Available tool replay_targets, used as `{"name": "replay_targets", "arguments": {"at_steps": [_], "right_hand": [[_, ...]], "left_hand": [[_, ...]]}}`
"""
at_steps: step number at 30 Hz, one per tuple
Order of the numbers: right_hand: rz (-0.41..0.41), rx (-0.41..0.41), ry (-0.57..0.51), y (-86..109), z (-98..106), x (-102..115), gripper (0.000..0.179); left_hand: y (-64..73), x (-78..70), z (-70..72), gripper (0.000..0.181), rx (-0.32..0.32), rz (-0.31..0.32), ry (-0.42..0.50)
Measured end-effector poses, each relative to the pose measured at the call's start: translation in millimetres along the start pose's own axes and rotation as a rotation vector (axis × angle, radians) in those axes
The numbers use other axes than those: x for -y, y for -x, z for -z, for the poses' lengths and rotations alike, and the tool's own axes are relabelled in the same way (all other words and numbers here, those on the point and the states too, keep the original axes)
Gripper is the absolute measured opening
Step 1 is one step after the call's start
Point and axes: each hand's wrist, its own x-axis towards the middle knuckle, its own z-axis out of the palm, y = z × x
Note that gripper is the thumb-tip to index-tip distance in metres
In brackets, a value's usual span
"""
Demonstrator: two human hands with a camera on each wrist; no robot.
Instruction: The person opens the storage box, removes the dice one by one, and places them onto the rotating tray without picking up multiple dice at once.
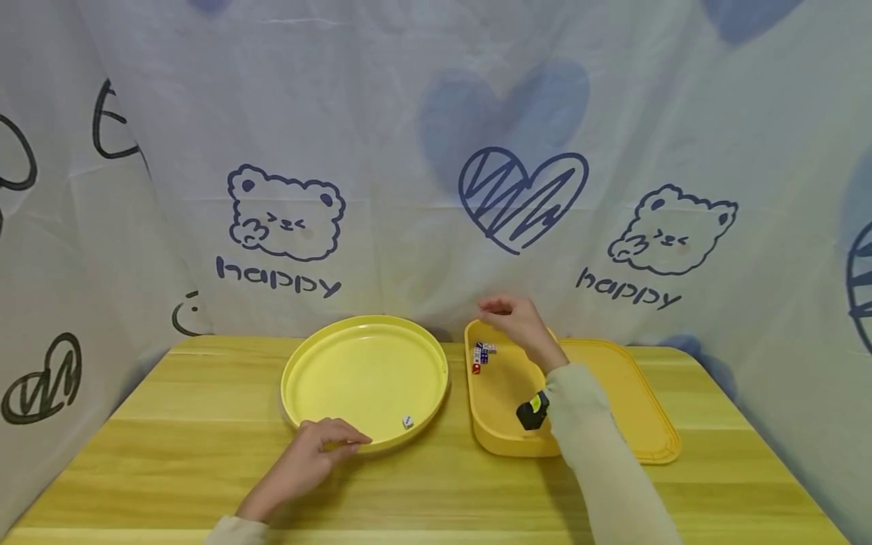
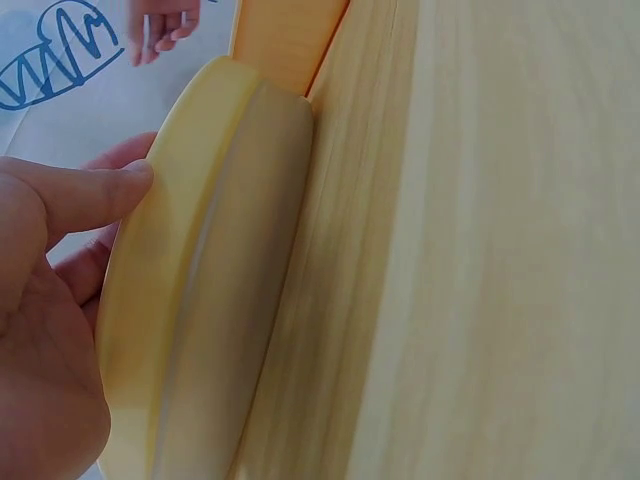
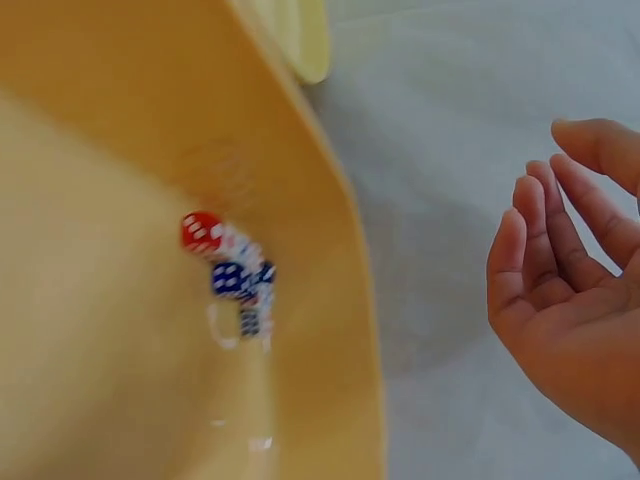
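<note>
My left hand (image 1: 309, 458) pinches the yellow tray (image 1: 361, 371), best held level under its white die (image 1: 407, 422); my empty right hand (image 1: 521, 325), loosely curved, hovers by the orange bin (image 1: 500, 390).

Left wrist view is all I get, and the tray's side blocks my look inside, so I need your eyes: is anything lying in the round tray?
Observer: Yes. The head view shows one white die in the round tray, near the rim on the person's side.
Operator: At the top of my picture I also catch the right hand. Is it holding anything?
Observer: No. The right wrist view shows its palm and curved fingers, with nothing in them.
Operator: And what is inside the orange box?
Observer: A cluster of dice, with red, blue and white among them, close to the wall on the tray's side.
</note>
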Motion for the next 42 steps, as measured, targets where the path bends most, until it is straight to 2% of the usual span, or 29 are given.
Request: {"name": "replay_targets", "arguments": {"at_steps": [11,19,25,30,35,42], "right_hand": [[0.0,0.061,0.023,-9.1,-10,-33,0.024],[-0.109,0.155,-0.029,-14.7,-11,-65,0.028],[-0.183,0.164,-0.053,-14.2,-12,-86,0.024],[-0.168,0.191,0.036,-11.6,-14,-91,0.024],[-0.21,0.171,0.035,-11.3,-16,-91,0.023],[-0.21,0.164,0.101,-11.8,-22,-90,0.019]], "left_hand": [[2.2,1.2,0.0,0.013,-0.006,0.002,0.027],[1.3,3.6,-0.6,0.012,-0.017,-0.008,0.018],[1.3,5.0,-0.6,0.013,-0.002,-0.011,0.05],[0.8,4.3,1.0,0.012,0.005,0.007,0.035],[0.2,3.3,0.9,0.012,0.011,0.002,0.033],[1.3,4.2,-3.1,0.012,-0.009,-0.003,0.012]]}}
